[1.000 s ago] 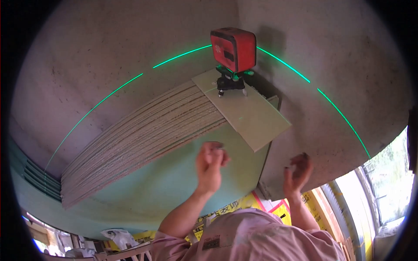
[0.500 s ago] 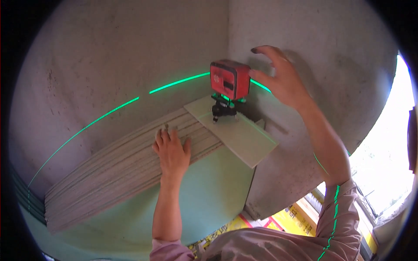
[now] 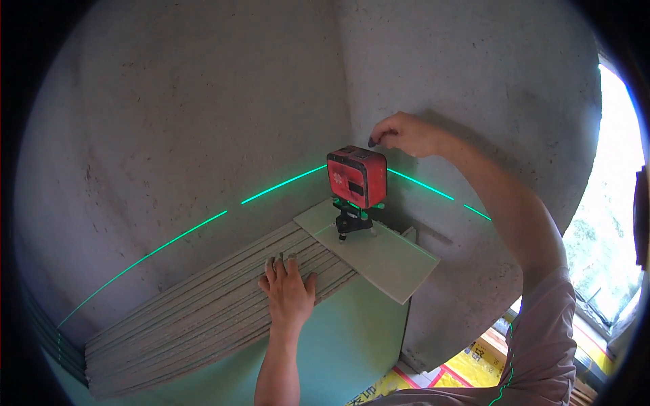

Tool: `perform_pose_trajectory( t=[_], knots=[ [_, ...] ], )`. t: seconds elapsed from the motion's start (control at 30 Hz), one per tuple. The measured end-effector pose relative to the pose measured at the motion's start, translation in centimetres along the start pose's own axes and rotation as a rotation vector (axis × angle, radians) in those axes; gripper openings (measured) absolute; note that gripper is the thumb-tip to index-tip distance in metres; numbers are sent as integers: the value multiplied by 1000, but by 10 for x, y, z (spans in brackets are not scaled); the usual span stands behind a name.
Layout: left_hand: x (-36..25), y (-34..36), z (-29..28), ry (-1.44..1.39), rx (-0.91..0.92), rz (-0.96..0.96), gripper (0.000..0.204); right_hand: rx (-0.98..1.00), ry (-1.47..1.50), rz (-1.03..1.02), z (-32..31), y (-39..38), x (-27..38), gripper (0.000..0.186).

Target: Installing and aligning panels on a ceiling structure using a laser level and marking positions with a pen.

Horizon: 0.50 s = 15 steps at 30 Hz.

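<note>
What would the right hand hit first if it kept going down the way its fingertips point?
Probably the top of the red box-shaped laser level; the right hand hovers just above its back corner, though depth is unclear.

Red laser level [image 3: 357,176], green beam line [image 3: 203,224], pale green boards [image 3: 203,318]

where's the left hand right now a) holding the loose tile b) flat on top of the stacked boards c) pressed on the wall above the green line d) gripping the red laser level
b: the left hand lies palm down, fingers spread, on the top edges of the stacked boards, while the right hand is up by the red laser level.
</note>
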<state>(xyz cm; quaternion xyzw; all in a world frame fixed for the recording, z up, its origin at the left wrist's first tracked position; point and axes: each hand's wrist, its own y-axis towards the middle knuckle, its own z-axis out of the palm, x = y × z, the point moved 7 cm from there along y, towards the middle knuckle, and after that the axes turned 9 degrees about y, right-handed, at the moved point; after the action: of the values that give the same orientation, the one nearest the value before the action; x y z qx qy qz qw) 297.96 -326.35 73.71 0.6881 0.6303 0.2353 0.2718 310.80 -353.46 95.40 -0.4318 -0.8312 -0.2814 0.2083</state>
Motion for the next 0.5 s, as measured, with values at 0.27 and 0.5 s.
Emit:
perform_pose_trajectory(
  t=[0.27,0.5],
  knots=[
    [-2,3,5,1,46,-13,53,-52,-256,-351,7,-16,18,32],
    [-4,5,2,-9,62,-37,54,-73,-314,-390,5,-25,19,32]
  ],
)
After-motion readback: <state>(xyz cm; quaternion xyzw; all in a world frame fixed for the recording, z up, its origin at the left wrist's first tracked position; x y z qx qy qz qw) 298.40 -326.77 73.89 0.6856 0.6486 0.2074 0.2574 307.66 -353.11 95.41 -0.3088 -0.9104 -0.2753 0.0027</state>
